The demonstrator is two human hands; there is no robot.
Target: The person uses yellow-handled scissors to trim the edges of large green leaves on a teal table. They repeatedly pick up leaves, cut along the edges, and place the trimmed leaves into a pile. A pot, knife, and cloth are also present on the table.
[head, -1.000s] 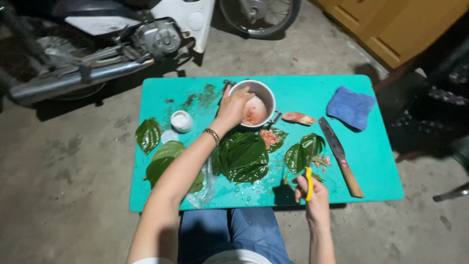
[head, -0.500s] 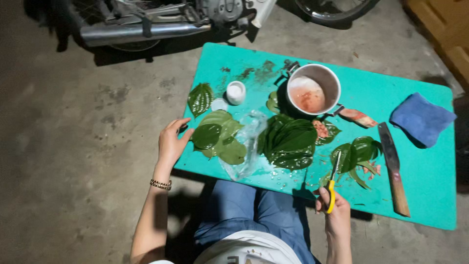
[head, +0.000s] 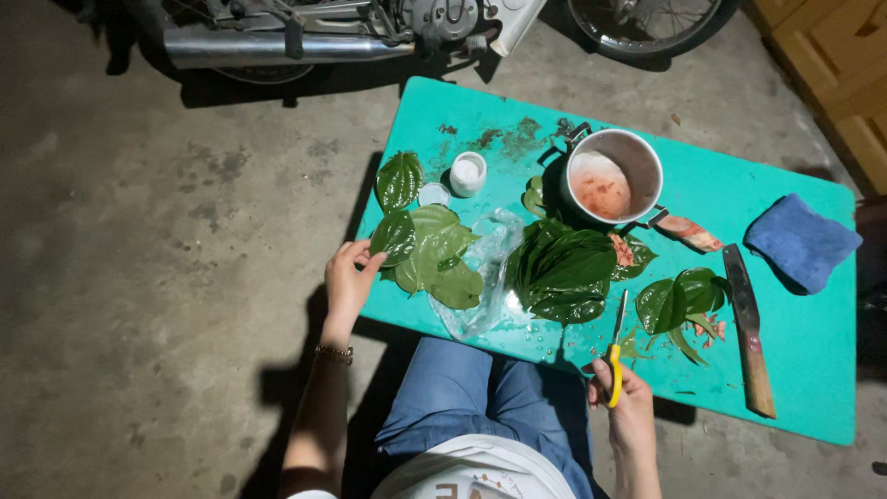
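My left hand [head: 347,282] reaches to the left edge of the turquoise table [head: 813,370], fingertips touching a green leaf [head: 394,237] in the left leaf pile [head: 434,254]. My right hand [head: 624,395] sits at the near table edge and grips yellow-handled scissors [head: 616,356], blades pointing away from me. A bigger pile of dark leaves [head: 561,268] lies mid-table, with two more leaves [head: 682,298] and trimmings to its right. A metal pot [head: 612,177] with pinkish residue stands behind them.
A small white jar [head: 467,173] and its lid [head: 432,194] sit near a single leaf [head: 398,179]. A clear plastic bag [head: 480,277], a wood-handled knife [head: 749,328] and a blue cloth [head: 802,242] lie on the table. A motorbike [head: 370,28] stands behind; wooden cabinets [head: 836,65] at right.
My left hand left the pot, swung down off the table's left side, and now reaches back to the leaf pile's edge. The right hand keeps the scissors. The view shifted left.
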